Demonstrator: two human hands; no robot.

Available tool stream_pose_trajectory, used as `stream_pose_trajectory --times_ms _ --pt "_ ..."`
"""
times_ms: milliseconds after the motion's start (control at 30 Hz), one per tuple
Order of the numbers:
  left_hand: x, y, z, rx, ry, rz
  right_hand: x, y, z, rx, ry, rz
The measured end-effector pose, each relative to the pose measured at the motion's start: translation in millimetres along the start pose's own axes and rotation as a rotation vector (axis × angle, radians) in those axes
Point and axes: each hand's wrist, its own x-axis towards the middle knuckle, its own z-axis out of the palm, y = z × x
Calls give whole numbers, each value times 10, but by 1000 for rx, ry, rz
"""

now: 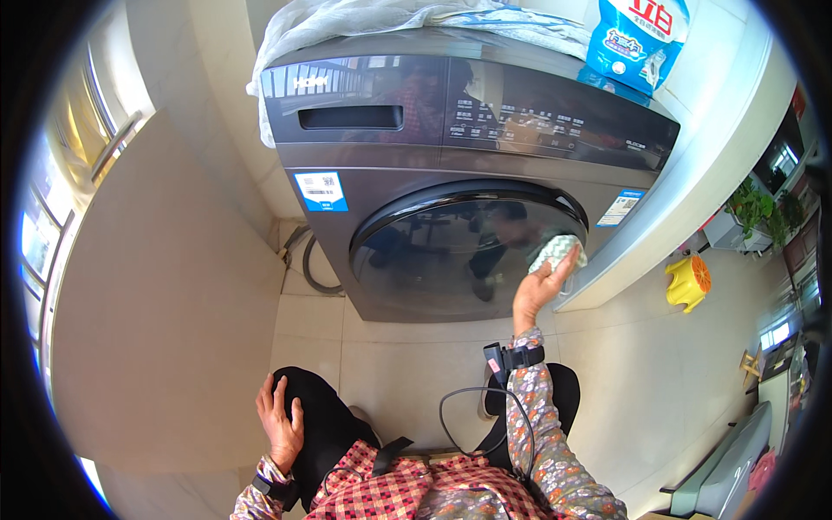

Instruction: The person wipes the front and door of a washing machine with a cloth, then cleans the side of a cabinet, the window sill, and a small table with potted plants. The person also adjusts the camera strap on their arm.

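In front of me stands a dark grey front-loading washing machine [364, 160], its round glass door [433, 260] closed. My right hand [539, 286] presses a folded white-and-green patterned cloth [555, 249] against the right side of that door, fingers closed over it. A black strap with a small device and cable [516, 357] is around my right wrist. My left hand [281, 418] rests on my left knee with its fingers spread, holding nothing. Faint reflections show in the dark door glass.
A blue detergent bag [633, 48] and crumpled white sheeting [338, 22] lie on the machine's top. A grey hose [314, 264] curls on the floor at its left. A flat beige panel [165, 303] stands at left. Right of the white door frame [685, 191] is a yellow stool [687, 284].
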Motion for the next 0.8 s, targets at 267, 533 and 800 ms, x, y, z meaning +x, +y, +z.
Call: stream_pose_trajectory --times_ms 267,533,800 --pt "-3 -10 1 4 8 -2 -609 -842 347 -111 -516 -484" --pt "-10 -83 19 11 24 -4 -1381 -722 661 -144 -854 -1088" --pt "-5 -138 25 -41 28 -3 -1254 -797 826 -191 -897 -1122"
